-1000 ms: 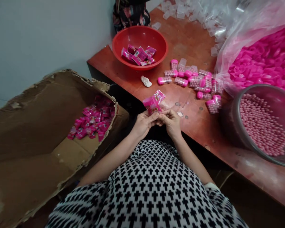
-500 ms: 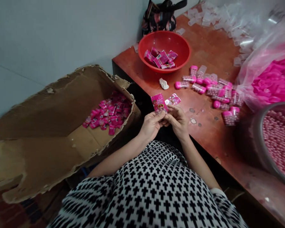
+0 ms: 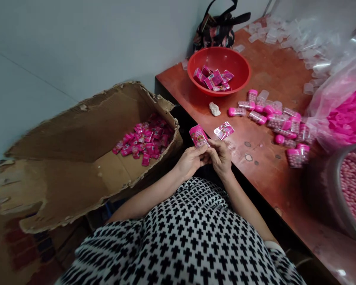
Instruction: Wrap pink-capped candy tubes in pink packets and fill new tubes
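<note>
Just now, a second foil packet (image 3: 224,130) has parted from the person's hands and appears to lie on the table, just beyond the right hand's fingertips. Nearest, above a black-and-white patterned top (image 3: 190,233), the left hand (image 3: 191,161) is closed in a pinch on a pink foil packet (image 3: 198,135), held upright just above the near edge of the red-brown table (image 3: 273,67). The right hand (image 3: 220,157) curls in against it; whether it grips the packet, I cannot tell. Left of that edge, a torn cardboard box (image 3: 59,186) holds a heap of pink packets (image 3: 144,142). Toward the back edge sits a red plastic bowl (image 3: 248,73) of more packets (image 3: 215,78). Toward the right edge lie scattered pink-capped bottles of pink balls (image 3: 280,122), beside a metal bowl (image 3: 332,190) and a plastic bag of pink caps (image 3: 347,114).
</note>
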A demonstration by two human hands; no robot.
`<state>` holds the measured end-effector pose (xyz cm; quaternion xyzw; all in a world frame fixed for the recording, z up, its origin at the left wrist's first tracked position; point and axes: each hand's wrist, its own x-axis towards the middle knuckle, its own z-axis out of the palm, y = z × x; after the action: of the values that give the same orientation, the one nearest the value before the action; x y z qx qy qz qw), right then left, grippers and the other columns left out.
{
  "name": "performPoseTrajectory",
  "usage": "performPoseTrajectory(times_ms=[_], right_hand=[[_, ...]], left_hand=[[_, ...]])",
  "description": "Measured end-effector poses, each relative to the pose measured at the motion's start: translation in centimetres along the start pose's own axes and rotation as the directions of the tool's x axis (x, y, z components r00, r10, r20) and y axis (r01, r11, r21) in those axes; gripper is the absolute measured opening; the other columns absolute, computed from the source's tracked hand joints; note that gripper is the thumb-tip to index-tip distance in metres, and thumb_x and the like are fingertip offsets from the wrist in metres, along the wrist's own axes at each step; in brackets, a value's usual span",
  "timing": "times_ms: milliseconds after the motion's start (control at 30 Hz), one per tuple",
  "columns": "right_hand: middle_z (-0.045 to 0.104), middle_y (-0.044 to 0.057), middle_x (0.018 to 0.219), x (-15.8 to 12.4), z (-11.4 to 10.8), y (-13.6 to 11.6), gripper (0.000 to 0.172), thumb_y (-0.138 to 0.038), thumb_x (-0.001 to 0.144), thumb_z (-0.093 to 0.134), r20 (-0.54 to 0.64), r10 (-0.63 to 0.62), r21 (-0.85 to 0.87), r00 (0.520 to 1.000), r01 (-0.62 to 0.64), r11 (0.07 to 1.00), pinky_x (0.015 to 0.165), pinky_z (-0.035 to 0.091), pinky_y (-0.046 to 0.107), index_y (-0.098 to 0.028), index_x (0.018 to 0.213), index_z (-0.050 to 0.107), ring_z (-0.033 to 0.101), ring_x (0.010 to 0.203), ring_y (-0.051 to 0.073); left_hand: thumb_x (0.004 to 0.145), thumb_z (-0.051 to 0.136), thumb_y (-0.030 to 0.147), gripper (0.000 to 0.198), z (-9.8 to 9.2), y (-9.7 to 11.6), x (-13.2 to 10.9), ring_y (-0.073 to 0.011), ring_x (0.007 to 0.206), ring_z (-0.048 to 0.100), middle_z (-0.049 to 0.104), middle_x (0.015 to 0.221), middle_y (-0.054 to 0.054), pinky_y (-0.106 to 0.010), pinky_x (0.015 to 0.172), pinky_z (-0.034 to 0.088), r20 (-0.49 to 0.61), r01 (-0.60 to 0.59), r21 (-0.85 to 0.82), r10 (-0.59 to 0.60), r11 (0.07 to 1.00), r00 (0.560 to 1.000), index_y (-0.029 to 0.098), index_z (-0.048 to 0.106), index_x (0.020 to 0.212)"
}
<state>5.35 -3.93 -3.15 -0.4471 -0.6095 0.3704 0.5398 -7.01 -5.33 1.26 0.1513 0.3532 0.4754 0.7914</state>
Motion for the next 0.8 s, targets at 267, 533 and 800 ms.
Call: performPoseTrajectory(times_ms=[267, 533, 800], right_hand=[[0.067, -0.005, 0.07, 0.2, -0.8, -2.3, 0.03, -0.033, 0.088, 0.056, 0.044, 0.086, 0.16, 0.995, -0.092, 0.983, 0.046, 0.05, 0.021, -0.027, 0.118, 0.052, 0.062, 0.052, 0.009], [0.064, -0.004, 0.061, -0.2, -4.1, -1.2, 0.026, -0.041, 0.083, 0.061, -0.133, 0.358, 0.143, 0.924, -0.339, 0.93, 0.044, 0.047, 0.019, -0.019, 0.096, 0.06, 0.058, 0.046, 0.008], [0.066, -0.001, 0.076, 1.5, -6.0, 0.0, 0.029, -0.045, 0.083, 0.059, -0.205, 0.372, 0.026, 0.906, -0.374, 0.927, 0.055, 0.051, 0.023, -0.019, 0.096, 0.061, 0.061, 0.06, 0.01]], left_hand=[[0.084, 0.033, 0.071, 0.067, -2.0, 3.0, 1.0, -0.0233, 0.109, 0.062, 0.064, 0.123, -0.011, -0.039, 0.094, 0.049, -0.153, -0.495, 0.186, 0.522, 0.849, 0.839, 0.02, 0.064, 0.113], [0.077, 0.068, 0.025, 0.031, -0.5, -0.7, 11.2, -0.0273, 0.135, 0.039, 0.055, 0.136, -0.011, -0.046, 0.117, 0.017, 0.387, -0.496, 0.862, 0.5, 0.102, 0.775, 0.02, 0.07, 0.107], [0.075, 0.068, 0.018, 0.013, 0.0, -1.8, 12.7, -0.0231, 0.132, 0.042, 0.068, 0.116, -0.003, -0.049, 0.117, 0.007, 0.251, -0.472, 0.821, 0.54, 0.322, 0.804, 0.028, 0.073, 0.083]])
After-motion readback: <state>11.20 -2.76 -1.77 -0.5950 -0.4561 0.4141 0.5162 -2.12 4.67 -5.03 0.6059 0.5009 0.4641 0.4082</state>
